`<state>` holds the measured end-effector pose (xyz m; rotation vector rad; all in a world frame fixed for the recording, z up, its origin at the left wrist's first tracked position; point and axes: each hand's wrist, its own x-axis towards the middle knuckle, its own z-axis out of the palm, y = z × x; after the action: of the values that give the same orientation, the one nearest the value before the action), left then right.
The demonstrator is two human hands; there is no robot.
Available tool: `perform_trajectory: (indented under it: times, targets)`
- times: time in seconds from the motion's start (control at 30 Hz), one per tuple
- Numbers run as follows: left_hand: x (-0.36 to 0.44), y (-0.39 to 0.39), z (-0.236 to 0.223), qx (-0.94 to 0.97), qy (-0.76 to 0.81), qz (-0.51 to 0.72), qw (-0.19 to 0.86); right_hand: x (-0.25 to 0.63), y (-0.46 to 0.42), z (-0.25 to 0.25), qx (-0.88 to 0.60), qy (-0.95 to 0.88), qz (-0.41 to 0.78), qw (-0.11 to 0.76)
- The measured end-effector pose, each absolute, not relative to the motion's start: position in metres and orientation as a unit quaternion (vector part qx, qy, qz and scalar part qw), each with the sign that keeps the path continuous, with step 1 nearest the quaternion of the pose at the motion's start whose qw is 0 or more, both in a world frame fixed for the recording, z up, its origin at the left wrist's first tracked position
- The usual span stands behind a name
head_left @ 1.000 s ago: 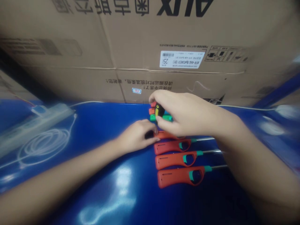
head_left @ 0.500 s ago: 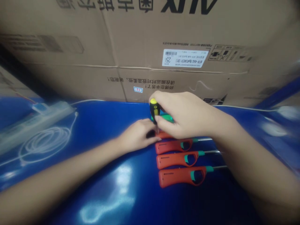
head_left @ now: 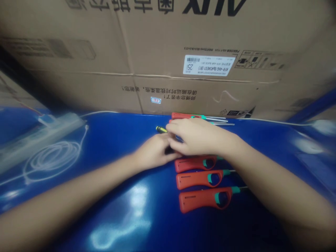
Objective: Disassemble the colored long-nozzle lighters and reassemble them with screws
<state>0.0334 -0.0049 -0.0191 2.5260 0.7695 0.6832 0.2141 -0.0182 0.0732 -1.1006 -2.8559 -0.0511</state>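
Observation:
My left hand point(head_left: 156, 151) is closed, its thumb and fingers pinched at the butt end of a red lighter that both hands now hide. Right above it, my right hand point(head_left: 195, 134) reaches in from the right with curled fingers. A black-and-yellow screwdriver point(head_left: 161, 129) pokes out leftward past the right fingertips, lying nearly flat; its shaft is out of sight. Below the hands, long-nosed red gas lighters with green triggers lie in a row: an upper one point(head_left: 193, 164), a middle one point(head_left: 195, 179) and a lower one point(head_left: 198, 200).
Beyond my right hand, another red lighter point(head_left: 183, 115) and several metal nozzles lie against the big cardboard box point(head_left: 105, 87). On the left of the blue table point(head_left: 118, 206) are a power strip point(head_left: 60, 129) and a coiled white cable point(head_left: 52, 157).
The screwdriver has gone from upright on the lighter to nearly flat, its handle pointing left. My right hand has dropped lower, uncovering the lighters at the back. My left hand stays put.

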Motion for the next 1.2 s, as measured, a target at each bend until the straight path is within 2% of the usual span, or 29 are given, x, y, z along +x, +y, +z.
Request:
perform_trajectory:
  times: [0.2, 0.43, 0.73, 0.9, 1.03, 1.2]
  targets:
    - [0.033, -0.004, -0.018, 0.909, 0.279, 0.236, 0.202, 0.218, -0.001, 0.056, -0.412, -0.907, -0.077, 0.028]
    - [0.032, -0.010, -0.017, 0.908, 0.290, 0.224, 0.204, 0.205, 0.029, 0.046, -0.427, -0.900, 0.071, 0.050]
    - [0.031, -0.015, -0.015, 0.915, 0.282, 0.229, 0.178, 0.181, 0.051, 0.046, -0.366, -0.910, 0.191, -0.018]
    - [0.031, -0.019, -0.015, 0.916, 0.283, 0.227, 0.170, 0.180, 0.055, 0.043, -0.336, -0.914, 0.225, -0.026]
    - [0.032, -0.020, -0.017, 0.916, 0.285, 0.228, 0.166, 0.177, 0.056, 0.043, -0.345, -0.915, 0.205, 0.038]
    - [0.032, -0.019, -0.019, 0.913, 0.286, 0.238, 0.169, 0.184, 0.037, 0.065, -0.398, -0.882, 0.128, 0.217]
